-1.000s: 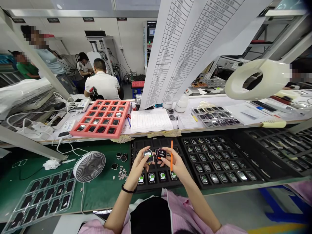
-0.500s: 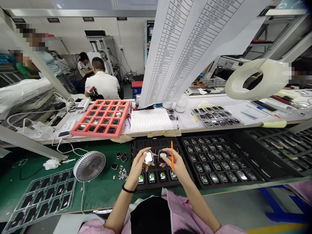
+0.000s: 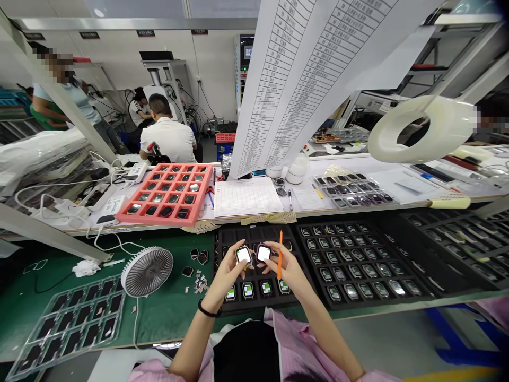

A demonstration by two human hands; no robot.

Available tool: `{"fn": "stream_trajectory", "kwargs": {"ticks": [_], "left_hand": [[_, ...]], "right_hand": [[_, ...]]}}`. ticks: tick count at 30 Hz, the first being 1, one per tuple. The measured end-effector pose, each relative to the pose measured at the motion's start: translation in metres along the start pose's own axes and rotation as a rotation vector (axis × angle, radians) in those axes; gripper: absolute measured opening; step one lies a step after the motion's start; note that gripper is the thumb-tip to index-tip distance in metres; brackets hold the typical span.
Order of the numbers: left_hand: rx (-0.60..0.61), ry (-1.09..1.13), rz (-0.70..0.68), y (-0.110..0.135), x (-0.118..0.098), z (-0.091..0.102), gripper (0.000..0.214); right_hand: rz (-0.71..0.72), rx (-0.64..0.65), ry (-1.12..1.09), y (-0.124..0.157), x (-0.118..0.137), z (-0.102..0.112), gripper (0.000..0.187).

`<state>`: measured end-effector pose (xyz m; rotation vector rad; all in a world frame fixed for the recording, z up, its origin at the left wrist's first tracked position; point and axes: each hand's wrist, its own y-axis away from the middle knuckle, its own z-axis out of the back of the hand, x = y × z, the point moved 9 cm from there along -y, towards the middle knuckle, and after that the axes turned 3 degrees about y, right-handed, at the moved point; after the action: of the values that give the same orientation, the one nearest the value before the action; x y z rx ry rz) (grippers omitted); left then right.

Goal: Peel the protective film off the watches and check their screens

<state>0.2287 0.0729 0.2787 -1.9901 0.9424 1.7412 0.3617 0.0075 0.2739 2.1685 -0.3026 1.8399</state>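
2 smartwatches (image 3: 253, 254), fingers of left hand (image 3: 227, 275) and right hand (image 3: 288, 268) clamped on 1 each, above black tray (image 3: 226, 236)

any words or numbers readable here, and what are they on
Long white hanging printed sheet: numbered table, too small to read
Black rectangular wall plaques: too blurred to read
White ruled paper form: too small to read
Square smartwatch in left hand, square smartwatch in right hand: glowing white screens, nothing readable

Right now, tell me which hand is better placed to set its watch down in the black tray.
Probably the left hand: its fingers hold only a smartwatch above the black tray, while the right hand also holds an orange pen with its own smartwatch.
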Motion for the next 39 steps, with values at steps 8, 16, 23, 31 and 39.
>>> {"fn": "stream_trajectory", "kwargs": {"ticks": [8, 16, 23, 31, 39], "left_hand": [[-0.049, -0.021, 0.018, -0.002, 0.0, 0.002, 0.042], [-0.026, 0.017, 0.005, -0.001, -0.001, -0.002, 0.049], [-0.042, 0.016, 0.018, -0.002, 0.0, 0.0, 0.041], [-0.033, 0.024, 0.051, -0.005, 0.012, 0.003, 0.044], [-0.029, -0.011, 0.02, -0.003, 0.006, 0.004, 0.054]], "right_hand": [[-0.021, -0.095, -0.006, 0.0, -0.002, 0.007, 0.033], [-0.003, -0.109, 0.009, -0.001, -0.002, 0.009, 0.035], [-0.016, -0.15, 0.0, 0.0, -0.001, 0.01, 0.031], [-0.025, -0.076, 0.0, -0.003, -0.005, 0.006, 0.037], [-0.011, -0.075, 0.018, -0.004, -0.009, 0.009, 0.042]]}}
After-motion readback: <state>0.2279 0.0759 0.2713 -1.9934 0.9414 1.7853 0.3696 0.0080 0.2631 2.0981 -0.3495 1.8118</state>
